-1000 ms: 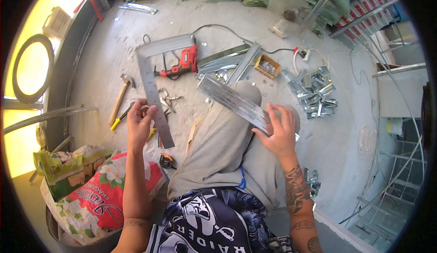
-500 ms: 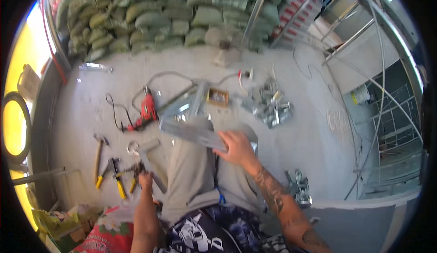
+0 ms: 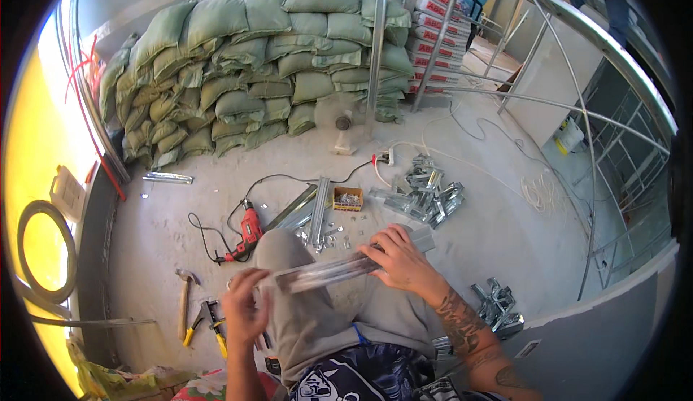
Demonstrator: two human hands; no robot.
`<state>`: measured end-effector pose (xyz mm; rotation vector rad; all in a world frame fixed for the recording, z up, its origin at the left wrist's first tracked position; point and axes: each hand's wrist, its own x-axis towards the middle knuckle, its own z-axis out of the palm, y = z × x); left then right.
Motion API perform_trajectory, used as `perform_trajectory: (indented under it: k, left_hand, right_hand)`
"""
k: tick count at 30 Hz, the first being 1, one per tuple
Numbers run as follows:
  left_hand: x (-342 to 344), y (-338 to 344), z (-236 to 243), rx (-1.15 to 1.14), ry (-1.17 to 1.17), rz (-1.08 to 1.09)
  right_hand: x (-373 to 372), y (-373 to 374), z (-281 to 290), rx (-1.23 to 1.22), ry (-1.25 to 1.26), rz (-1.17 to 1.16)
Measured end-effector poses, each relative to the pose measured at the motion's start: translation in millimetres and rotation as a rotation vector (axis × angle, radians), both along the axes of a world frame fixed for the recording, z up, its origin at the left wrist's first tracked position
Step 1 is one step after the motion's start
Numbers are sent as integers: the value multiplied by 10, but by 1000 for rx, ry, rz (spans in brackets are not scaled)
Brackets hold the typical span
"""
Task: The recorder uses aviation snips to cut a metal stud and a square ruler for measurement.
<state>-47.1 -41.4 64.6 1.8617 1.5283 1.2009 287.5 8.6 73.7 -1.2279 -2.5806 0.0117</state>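
Observation:
My right hand [image 3: 404,260] is closed around a shiny metal channel [image 3: 328,272], which lies slanted above my knees. Its left end comes close to my left hand [image 3: 247,306]. That hand is slightly blurred, with its fingers apart and loosely bent; whether they touch the channel is unclear. On the floor to the left lie a claw hammer [image 3: 185,300] and yellow-handled hand tools [image 3: 209,321]. Part of that tool group is hidden behind my left hand and leg. Past my knees are a red corded drill [image 3: 247,235] and more metal channels [image 3: 317,210].
A small box of fasteners [image 3: 348,199] and a heap of metal brackets [image 3: 433,192] sit ahead. More brackets [image 3: 497,303] lie at my right. A fan [image 3: 343,124] stands before stacked sandbags [image 3: 267,47]. Scaffold poles [image 3: 588,155] rise on the right; a person's legs [image 3: 613,4] show above.
My left hand has left the pliers-like tool on the floor and come up to the channel's left end. My right hand and the channel have shifted right. The view has tilted up.

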Motion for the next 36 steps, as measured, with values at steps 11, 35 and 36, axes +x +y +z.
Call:
perform_trajectory:
  k: [11,35,36]
  left_hand:
    - [341,1080,1332,408,1114,-24]
    - [1841,2717,4905,817,351,-162]
    - [1743,2759,4598,685,308,-238]
  right_hand:
    - [-70,87,1298,649,82,119]
    - [80,1573,1008,4,552,234]
    - [76,1683,1015,-22,697,195]
